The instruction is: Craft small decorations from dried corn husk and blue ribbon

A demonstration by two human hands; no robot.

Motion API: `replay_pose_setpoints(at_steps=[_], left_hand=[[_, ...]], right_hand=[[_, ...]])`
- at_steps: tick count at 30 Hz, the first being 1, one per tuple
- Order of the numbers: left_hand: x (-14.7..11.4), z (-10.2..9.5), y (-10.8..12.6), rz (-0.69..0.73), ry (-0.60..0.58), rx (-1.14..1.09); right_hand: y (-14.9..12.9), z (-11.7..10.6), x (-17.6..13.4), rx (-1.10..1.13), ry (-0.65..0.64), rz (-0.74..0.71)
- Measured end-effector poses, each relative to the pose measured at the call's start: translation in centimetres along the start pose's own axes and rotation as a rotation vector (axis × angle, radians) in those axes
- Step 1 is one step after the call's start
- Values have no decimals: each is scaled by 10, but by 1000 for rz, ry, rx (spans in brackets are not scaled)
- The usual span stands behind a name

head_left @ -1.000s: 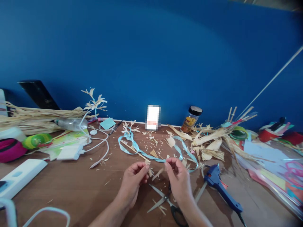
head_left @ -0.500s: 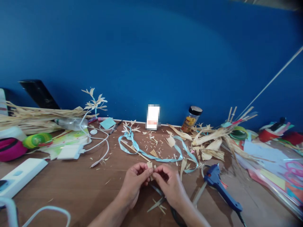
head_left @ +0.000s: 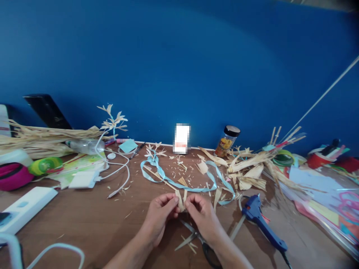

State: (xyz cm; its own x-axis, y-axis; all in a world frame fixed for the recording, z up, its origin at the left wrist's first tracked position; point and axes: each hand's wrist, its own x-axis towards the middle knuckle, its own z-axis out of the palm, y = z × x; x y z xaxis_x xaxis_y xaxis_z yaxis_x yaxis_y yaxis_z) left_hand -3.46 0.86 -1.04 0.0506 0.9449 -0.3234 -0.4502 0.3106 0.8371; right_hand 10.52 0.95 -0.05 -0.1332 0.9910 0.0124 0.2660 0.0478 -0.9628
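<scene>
Both hands are close together low in the middle of the view, just short of touching: the left hand (head_left: 159,215) pinches a pale husk strip (head_left: 180,200) between thumb and fingers, and the right hand (head_left: 203,216) has its thumb and forefinger closed on a narrower sliver (head_left: 185,195) just beside it. The fingertips cover the lower ends of both, so whether they are one split piece or two cannot be told. Below them the scissors (head_left: 195,235) lie with blades parted on the brown table (head_left: 117,228), one handle partly hidden by the right wrist and forearm. Both forearms run out of the bottom edge, as does the cord of the blue glue gun (head_left: 260,220) to the right. A thin stick (head_left: 159,177) passes under the light blue ribbon (head_left: 193,189) beyond the hands, its near end close to the left fingertips. Against the wall, a white upright item (head_left: 181,139) is blurred into blocks, its content unreadable. The left edge cuts off the white power strip (head_left: 28,207) and a magenta item (head_left: 14,176), and a clear bottle (head_left: 86,146) is partly covered by a white cable (head_left: 127,173). The black-lidded jar (head_left: 224,144) bears a label with yellow and red on it, its lettering too small to read.
</scene>
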Motion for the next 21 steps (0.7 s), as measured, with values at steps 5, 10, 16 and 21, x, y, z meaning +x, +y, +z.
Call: replay_pose_setpoints(at_steps=[5, 10, 16, 21], left_hand=[[0, 1, 1, 2, 36, -3], [-1, 1, 0, 42, 24, 21], [-1, 0, -4, 62, 30, 47], [-1, 0, -5, 70, 8, 61]], right_hand=[[1, -1, 0, -101, -18, -38], [-1, -1, -2, -253, -24, -114], [-1, 0, -3, -316, -17, -123], [1, 0, -2, -348, -4, -142]])
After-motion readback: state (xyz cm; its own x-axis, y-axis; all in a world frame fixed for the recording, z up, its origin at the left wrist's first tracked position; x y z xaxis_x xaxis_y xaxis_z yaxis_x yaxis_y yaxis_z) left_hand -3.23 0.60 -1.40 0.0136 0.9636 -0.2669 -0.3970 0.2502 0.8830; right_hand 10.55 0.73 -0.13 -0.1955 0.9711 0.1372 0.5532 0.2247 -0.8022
